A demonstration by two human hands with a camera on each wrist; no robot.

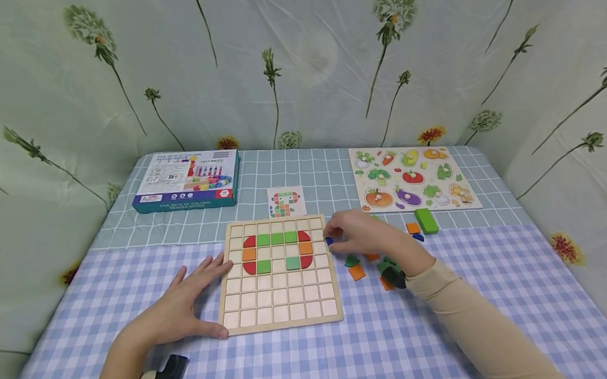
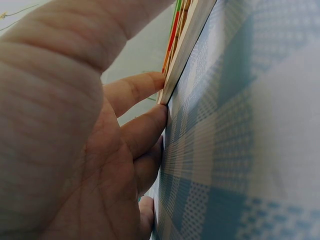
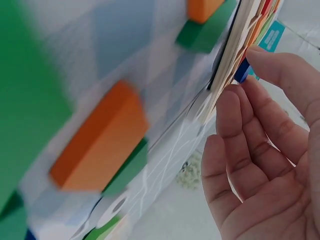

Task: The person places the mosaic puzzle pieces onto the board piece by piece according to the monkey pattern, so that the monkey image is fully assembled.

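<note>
A wooden grid board [image 1: 280, 313] lies on the tablecloth, with red rounded pieces [image 1: 249, 267], orange squares [image 1: 305, 248] and green squares [image 1: 277, 238] set in its upper cells. My left hand [image 1: 186, 301] is spread along the board's left side, fingertips touching its edge and the thumb at the lower left corner. Over the board's upper right edge, my right hand [image 1: 358, 232] pinches a small blue piece [image 3: 242, 71] between thumb and fingertips. Behind the board stands a small pattern card [image 1: 286, 192] with a coloured design like blocks.
Loose orange squares [image 1: 357, 272] and green pieces [image 1: 351, 261] lie right of the board, partly under my right forearm. Farther back are a green block [image 1: 426, 221], a vegetable puzzle board [image 1: 415, 193] and, at left, a boxed bead set [image 1: 186, 180].
</note>
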